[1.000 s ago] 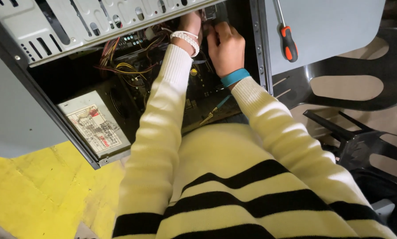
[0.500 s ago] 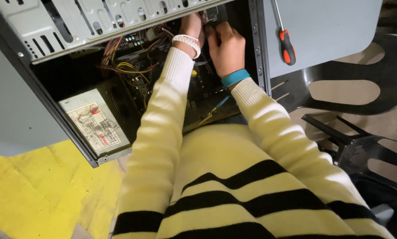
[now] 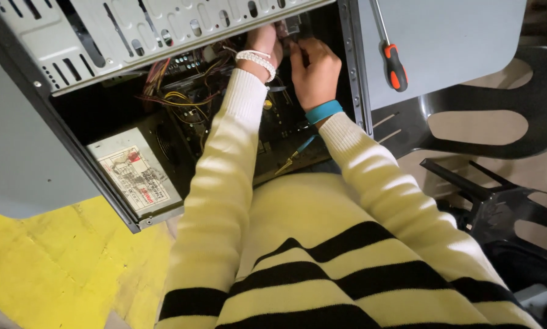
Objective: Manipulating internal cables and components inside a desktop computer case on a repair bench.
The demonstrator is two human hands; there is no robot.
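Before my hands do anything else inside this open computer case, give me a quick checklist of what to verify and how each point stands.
1. Both hands in sight: ok. The left hand and right hand meet at the upper inside of the computer case.
2. Grip on a part: cannot tell, fingertips are hidden.
3. Screwdriver within reach: ok, it lies on the grey panel beside the right hand.
4. Loose wires away from the hands: ok, bundled to the left.
5. Cuffs and bracelets free of the boards: cannot tell.

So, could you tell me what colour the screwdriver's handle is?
Orange and black; the screwdriver shows best in the head view.
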